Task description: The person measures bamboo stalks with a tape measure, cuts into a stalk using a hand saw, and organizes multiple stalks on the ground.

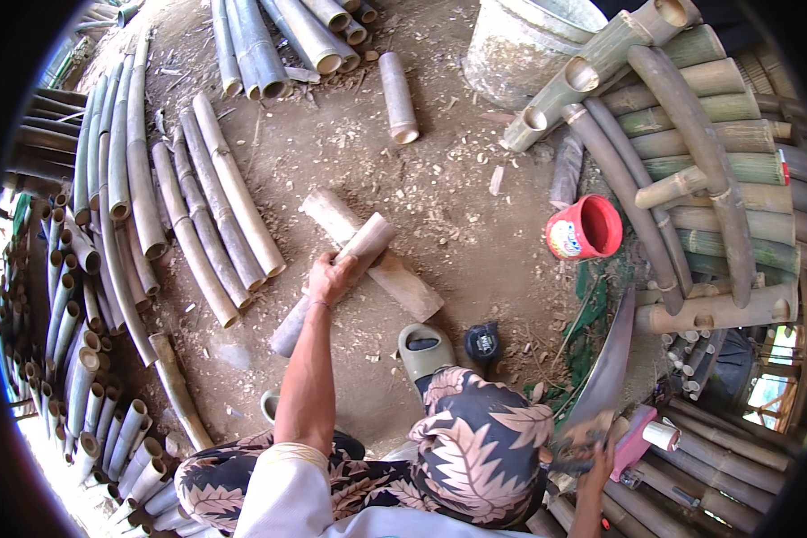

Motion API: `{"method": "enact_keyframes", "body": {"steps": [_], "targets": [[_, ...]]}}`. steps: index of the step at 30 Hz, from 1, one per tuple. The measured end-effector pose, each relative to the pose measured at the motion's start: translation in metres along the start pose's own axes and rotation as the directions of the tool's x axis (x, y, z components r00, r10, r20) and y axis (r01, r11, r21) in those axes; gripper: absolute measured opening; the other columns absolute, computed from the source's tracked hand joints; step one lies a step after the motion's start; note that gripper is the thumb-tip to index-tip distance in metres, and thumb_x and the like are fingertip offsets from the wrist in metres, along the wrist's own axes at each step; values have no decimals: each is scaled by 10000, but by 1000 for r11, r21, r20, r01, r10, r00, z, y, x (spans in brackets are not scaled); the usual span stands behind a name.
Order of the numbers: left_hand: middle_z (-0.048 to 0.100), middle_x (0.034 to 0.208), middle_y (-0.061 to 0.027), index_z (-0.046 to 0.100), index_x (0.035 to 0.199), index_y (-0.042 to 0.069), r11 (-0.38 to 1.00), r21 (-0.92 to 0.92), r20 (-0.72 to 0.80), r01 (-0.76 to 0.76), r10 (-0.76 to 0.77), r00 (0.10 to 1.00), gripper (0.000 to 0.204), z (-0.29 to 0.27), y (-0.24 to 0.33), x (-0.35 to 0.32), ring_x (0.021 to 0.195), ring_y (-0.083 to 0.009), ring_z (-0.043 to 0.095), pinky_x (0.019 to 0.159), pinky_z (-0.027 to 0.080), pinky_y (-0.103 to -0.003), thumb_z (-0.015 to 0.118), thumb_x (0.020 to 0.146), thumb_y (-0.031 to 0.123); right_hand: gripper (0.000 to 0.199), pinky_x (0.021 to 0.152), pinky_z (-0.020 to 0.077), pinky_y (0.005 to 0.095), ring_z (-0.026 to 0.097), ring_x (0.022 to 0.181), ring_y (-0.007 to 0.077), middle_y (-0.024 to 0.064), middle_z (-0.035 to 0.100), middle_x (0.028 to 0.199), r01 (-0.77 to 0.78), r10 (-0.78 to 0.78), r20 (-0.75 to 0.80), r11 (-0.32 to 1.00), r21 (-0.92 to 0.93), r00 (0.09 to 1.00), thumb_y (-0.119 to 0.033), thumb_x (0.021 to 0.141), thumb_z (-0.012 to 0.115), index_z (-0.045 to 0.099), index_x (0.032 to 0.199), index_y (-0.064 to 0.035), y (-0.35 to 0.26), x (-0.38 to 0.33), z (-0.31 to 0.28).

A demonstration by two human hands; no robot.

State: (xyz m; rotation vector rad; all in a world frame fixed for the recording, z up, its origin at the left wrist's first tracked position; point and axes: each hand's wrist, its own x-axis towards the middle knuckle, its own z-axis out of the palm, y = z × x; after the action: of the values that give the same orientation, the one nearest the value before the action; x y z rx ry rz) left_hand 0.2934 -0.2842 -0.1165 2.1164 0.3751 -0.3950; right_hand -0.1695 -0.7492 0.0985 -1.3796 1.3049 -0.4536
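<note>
My left hand [330, 276] is wrapped round a short bamboo piece [368, 240]. That piece lies slantwise across a thick wooden block [408, 285] on the dirt ground, its lower end reaching down to the left. At my right side, beside my knee, my right hand [599, 462] is closed at the handle of a handsaw [611, 354]. The saw's wide blade points up and away from me; the handle and fingers are slightly blurred. A black tape measure [482, 342] rests on the ground next to my clog [424, 351].
Long bamboo poles [215, 193] lie at the left, with a stack [85, 377] beyond them. More bamboo [722, 166] is piled at the right. A red pail [585, 228], a whitish bucket [520, 54] and a single bamboo length [396, 94] stand or lie farther off. Something pink [635, 439] is near my right hand.
</note>
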Motion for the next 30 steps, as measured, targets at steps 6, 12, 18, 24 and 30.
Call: {"method": "enact_keyframes", "body": {"steps": [6,12,18,24,30], "targets": [[700,1124,-239,671,1203,11,996,19,7,82,-82,997,663,-4,6,1,1103,-363,658,965,492,-404,693,755,499,732,1038,438,431,511,1267,414,220,505,1424,198,-79,285,886,-420,955,-382,863,749,471,1436,-21,-49,-102,-18],[731,972,-166,680,1134,-20,999,33,-37,23,-22,999,598,0,-6,6,874,-243,701,782,539,-329,737,779,459,508,819,522,316,676,880,211,162,703,1009,749,-316,757,577,-325,572,-123,825,740,605,1281,54,-63,-59,119],[723,964,-137,689,1119,7,991,-61,-58,116,-120,991,559,11,-20,11,875,-216,677,780,508,-351,766,744,414,479,700,519,323,651,730,224,147,683,872,809,-264,884,557,-186,385,-85,822,757,633,1276,6,-57,-45,208],[724,902,-115,672,1137,-29,991,-105,-41,87,-92,995,608,8,-20,9,809,-165,686,703,547,-290,781,752,428,473,688,521,343,668,737,267,168,690,906,823,-241,928,557,-108,285,-69,839,739,622,1293,-5,-52,-48,240],[726,938,-144,650,1171,-47,993,-83,-10,84,-85,996,646,-3,-2,-1,845,-200,693,750,550,-298,768,754,432,456,770,552,348,715,850,282,234,700,1009,827,-338,921,562,35,191,-73,861,715,605,1289,42,-42,-52,356]]}}
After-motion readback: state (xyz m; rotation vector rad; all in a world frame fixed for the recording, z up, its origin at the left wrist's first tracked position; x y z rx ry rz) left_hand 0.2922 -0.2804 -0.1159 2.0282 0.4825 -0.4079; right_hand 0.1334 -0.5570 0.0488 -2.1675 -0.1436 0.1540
